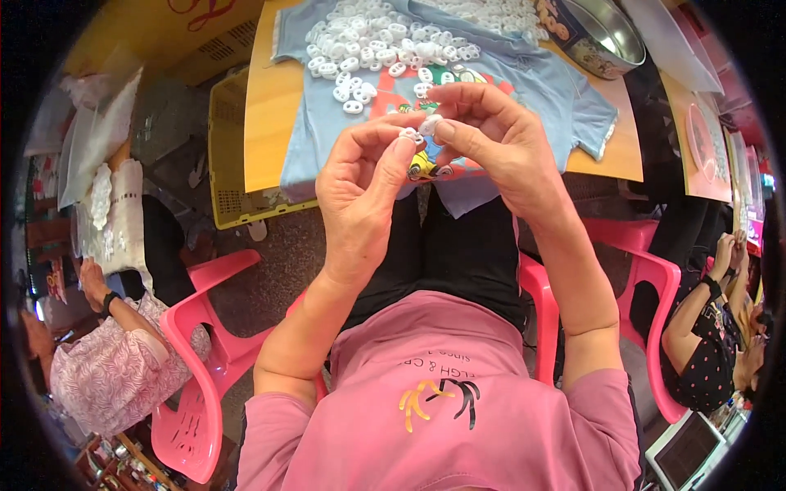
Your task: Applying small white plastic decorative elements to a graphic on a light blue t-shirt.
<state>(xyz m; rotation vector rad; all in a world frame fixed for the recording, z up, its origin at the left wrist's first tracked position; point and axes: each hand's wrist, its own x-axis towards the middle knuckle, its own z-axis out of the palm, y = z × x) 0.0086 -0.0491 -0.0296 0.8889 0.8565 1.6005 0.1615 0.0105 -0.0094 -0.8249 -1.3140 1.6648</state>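
My left hand (pixel 364 184) and my right hand (pixel 491 135) meet above my lap, fingertips pinched together on small white plastic pieces (pixel 419 131). The left thumb and forefinger hold one piece, and the right fingers press another against it. Just beyond the hands, a pile of several white plastic rings (pixel 377 45) lies on a light blue shirt (pixel 557 90) spread over a wooden table (pixel 266 106).
A yellow plastic crate (pixel 225 147) stands left of the table, a round metal tin (pixel 602 33) at its far right. I sit on a pink chair (pixel 647 278); another pink chair (pixel 196 344) is at my left. Other people sit at both sides.
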